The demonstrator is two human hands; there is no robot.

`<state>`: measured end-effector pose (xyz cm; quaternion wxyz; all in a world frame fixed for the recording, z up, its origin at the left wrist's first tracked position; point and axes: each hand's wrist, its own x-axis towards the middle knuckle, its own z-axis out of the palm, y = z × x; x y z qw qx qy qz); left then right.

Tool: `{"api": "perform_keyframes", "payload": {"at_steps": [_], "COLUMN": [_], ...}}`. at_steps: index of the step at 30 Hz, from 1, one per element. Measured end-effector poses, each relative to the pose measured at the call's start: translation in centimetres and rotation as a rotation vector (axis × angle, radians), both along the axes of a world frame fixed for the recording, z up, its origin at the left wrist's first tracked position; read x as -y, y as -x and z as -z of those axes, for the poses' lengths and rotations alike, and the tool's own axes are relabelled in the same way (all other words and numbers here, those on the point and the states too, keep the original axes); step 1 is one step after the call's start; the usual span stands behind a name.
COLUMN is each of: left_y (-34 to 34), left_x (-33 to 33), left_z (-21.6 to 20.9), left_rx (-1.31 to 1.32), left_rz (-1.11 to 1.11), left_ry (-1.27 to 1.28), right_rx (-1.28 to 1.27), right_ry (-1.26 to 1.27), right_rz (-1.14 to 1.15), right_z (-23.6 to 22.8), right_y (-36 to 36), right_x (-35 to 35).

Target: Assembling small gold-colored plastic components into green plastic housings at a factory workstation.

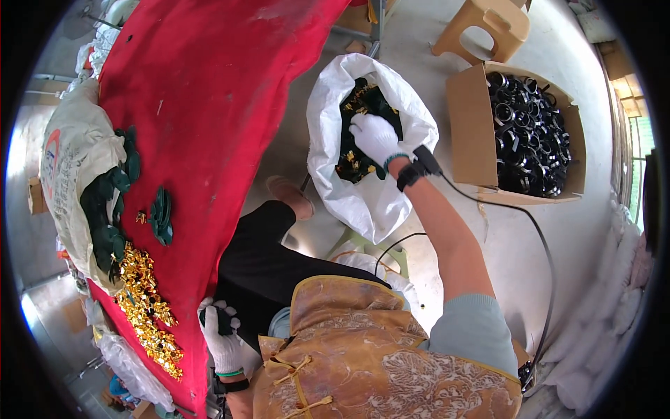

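Observation:
My left hand (222,334), in a white glove, is by the near edge of the red-covered table (209,105). Its fingers are closed round a dark green piece (225,321), mostly hidden by the glove. My right hand (377,138), also gloved, reaches over the mouth of a white woven sack (324,150). Its fingers are curled; whatever they hold is hidden. Dark green pieces with gold bits (359,167) lie inside the sack. On the table are a small stack of dark green discs (161,216) and a heap of shiny gold clips (143,300).
A second sack (77,153) spills dark green pieces on the table's left. Right of the white sack, a cardboard box (469,129) holds black ring-shaped parts (527,133). A tan stool (492,28) stands behind it. A black cable (520,207) runs from my right wrist.

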<state>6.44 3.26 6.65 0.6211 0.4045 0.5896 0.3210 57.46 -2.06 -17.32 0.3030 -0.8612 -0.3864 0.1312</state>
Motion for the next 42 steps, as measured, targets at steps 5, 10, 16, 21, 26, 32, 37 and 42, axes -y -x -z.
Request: {"api": "perform_keyframes", "payload": {"at_steps": [5,10,16,21,26,32,37,42], "left_y": [-1.1,-2.7,-1.7,-2.0,-2.4,-3.8,-3.0,-3.8], "left_x": [0.2,-1.0,-3.8,-5.8,-8.1,-9.5,-10.1,-10.5], "left_z": [-1.8,-3.5,-3.5,-2.8,-1.6,-1.3,-1.0,-0.9], "left_rx": [-0.003,-0.082,-0.123,-0.200,-0.528,-0.713,-0.788,-0.742], "left_rz": [0.075,0.172,0.303,0.314,0.593,0.819,0.823,0.776], "left_ry": [-0.105,-0.308,-0.468,-0.587,-1.000,-1.296,-1.297,-1.294], "right_rx": [0.091,0.127,0.040,-0.040,-0.160,-0.214,0.483,0.334], "right_ry": [0.115,0.419,0.313,0.154,0.070,0.103,-0.017,0.411], "right_rz": [-0.208,-0.518,-0.133,-0.101,0.262,0.007,-0.286,-0.083], "right_z": [0.8,4.5,1.1,1.0,7.4,5.5,3.7,3.2], "right_y": [8.0,11.4,7.2,7.5,8.8,3.5,0.8,-3.8], "right_x": [2.5,7.0,11.4,7.7,-1.8,-11.4,-5.6,3.8]}}
